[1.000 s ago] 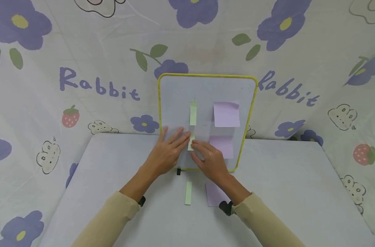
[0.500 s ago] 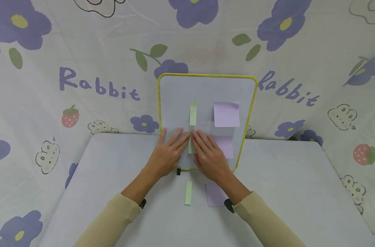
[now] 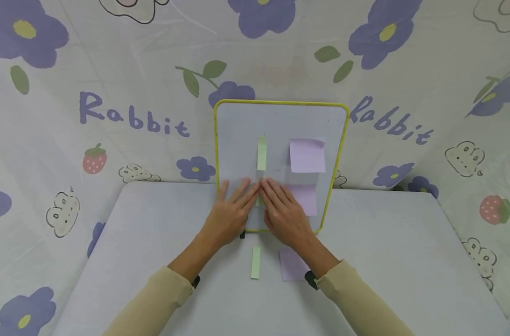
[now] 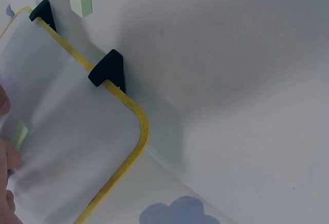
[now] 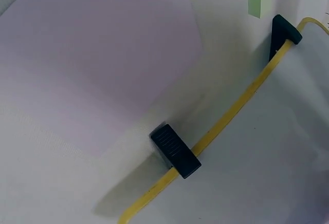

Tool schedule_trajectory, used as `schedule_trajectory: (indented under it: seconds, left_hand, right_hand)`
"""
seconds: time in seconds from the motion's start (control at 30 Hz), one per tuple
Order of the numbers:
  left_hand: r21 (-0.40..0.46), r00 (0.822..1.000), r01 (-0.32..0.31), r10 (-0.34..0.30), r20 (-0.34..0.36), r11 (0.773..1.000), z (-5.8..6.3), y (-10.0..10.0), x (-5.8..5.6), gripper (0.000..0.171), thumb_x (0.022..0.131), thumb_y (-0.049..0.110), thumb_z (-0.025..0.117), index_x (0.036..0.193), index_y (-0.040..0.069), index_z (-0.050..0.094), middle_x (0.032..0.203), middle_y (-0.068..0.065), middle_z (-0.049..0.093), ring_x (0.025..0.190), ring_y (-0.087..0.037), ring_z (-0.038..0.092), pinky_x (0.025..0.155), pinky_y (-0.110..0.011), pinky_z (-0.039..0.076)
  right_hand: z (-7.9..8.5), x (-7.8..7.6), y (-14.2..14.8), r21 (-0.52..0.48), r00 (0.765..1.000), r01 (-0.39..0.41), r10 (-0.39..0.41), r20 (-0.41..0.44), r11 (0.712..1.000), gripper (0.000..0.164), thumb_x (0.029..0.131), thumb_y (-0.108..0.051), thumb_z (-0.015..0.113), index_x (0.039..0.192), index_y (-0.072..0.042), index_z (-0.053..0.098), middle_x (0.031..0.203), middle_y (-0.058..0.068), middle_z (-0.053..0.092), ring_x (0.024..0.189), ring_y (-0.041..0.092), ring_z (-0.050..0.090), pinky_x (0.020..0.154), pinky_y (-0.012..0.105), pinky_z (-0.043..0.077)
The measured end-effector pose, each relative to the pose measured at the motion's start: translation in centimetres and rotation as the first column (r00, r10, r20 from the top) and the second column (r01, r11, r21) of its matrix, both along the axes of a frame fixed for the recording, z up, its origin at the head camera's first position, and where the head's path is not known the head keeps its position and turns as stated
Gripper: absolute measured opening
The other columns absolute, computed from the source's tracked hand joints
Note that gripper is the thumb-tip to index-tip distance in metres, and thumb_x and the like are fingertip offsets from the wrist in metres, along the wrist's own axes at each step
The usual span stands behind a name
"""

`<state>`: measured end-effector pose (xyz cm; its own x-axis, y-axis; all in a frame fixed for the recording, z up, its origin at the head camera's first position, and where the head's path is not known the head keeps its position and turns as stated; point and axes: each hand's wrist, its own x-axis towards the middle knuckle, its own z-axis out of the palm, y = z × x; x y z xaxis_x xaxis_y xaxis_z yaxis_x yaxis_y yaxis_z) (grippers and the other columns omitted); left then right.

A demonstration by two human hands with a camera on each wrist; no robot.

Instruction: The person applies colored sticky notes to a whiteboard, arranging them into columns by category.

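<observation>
A whiteboard (image 3: 238,135) with a yellow frame stands upright at the back of the table in the head view. My left hand (image 3: 228,217) lies on its lower part with spread, straight fingers. From the other side my right hand (image 3: 286,212) presses with extended fingers, and the fingertips of both meet at the top of a pale green sticky note strip (image 3: 258,201). Most of that strip is covered; its lower end also shows in the left wrist view as a green strip (image 4: 19,135). Another green strip (image 3: 261,156) is stuck above it.
Two purple sticky notes (image 3: 307,156) hang on the board's right side, the lower partly behind my right hand. On the table lie a narrow green pad (image 3: 255,263) and a purple pad (image 3: 292,265). Dark feet (image 4: 109,72) hold the board's lower edge.
My right fingers, bent near the strip's lower part a second ago, have straightened and moved up to its top beside my left fingertips. My left hand has shifted slightly, covering more of the strip.
</observation>
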<state>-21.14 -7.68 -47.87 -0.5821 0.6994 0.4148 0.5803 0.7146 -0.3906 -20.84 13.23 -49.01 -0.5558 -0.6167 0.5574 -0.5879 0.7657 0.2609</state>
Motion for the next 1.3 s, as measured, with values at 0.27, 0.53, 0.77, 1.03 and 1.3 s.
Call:
schedule_trajectory:
  seconds: [0.27, 0.53, 0.77, 1.03, 1.3]
  left_hand:
    - [0.002, 1.000, -0.015, 0.014, 0.015, 1.000, -0.4, 0.1, 0.2, 0.063, 0.092, 0.028, 0.063, 0.148, 0.008, 0.047, 0.155, -0.004, 0.042, 0.146, -0.025, 0.033, 0.110, -0.062, 0.030]
    - [0.034, 1.000, 0.002, -0.002, 0.009, 0.999, -1.0, 0.1, 0.3, 0.066, 0.088, 0.027, 0.065, 0.148, 0.007, 0.047, 0.154, -0.005, 0.044, 0.144, -0.025, 0.036, 0.108, -0.062, 0.033]
    - [0.048, 1.000, 0.012, -0.012, 0.007, 0.999, -1.6, 0.0, 0.4, 0.066, 0.087, 0.025, 0.065, 0.148, 0.007, 0.047, 0.153, -0.005, 0.046, 0.143, -0.024, 0.037, 0.107, -0.062, 0.033]
    - [0.040, 1.000, 0.015, -0.016, 0.011, 0.999, -1.9, 0.0, 0.7, 0.067, 0.087, 0.025, 0.067, 0.148, 0.007, 0.047, 0.153, -0.005, 0.045, 0.144, -0.025, 0.037, 0.107, -0.061, 0.033]
    - [0.029, 1.000, 0.019, -0.019, 0.006, 0.999, -2.2, 0.0, 0.8, 0.068, 0.086, 0.026, 0.068, 0.148, 0.007, 0.047, 0.153, -0.005, 0.045, 0.144, -0.024, 0.036, 0.107, -0.061, 0.034]
  right_hand:
    - [-0.2, 0.0, 0.0, 0.012, 1.000, -0.007, 0.007, 0.007, 1.000, 0.066, 0.087, -0.014, 0.068, 0.145, 0.005, 0.045, 0.154, 0.016, 0.041, 0.145, 0.028, 0.034, 0.118, 0.043, 0.026]
    - [-0.6, 0.2, 0.0, 0.007, 1.000, -0.029, 0.029, 0.005, 1.000, 0.064, 0.085, -0.013, 0.069, 0.143, 0.007, 0.048, 0.152, 0.017, 0.044, 0.143, 0.029, 0.039, 0.116, 0.043, 0.030]
    - [-1.1, 0.4, -0.1, 0.004, 0.999, -0.032, 0.032, 0.016, 0.999, 0.065, 0.085, -0.012, 0.069, 0.143, 0.007, 0.047, 0.152, 0.018, 0.044, 0.143, 0.030, 0.039, 0.116, 0.043, 0.030]
    - [-1.4, 0.6, -0.2, 0.012, 0.999, -0.030, 0.030, 0.022, 0.999, 0.065, 0.084, -0.012, 0.069, 0.143, 0.007, 0.047, 0.152, 0.018, 0.044, 0.142, 0.030, 0.039, 0.115, 0.043, 0.031]
    - [-1.4, 1.0, -0.2, 0.026, 1.000, -0.021, 0.021, 0.019, 0.999, 0.065, 0.084, -0.012, 0.069, 0.142, 0.007, 0.048, 0.151, 0.018, 0.045, 0.142, 0.030, 0.040, 0.115, 0.042, 0.031]
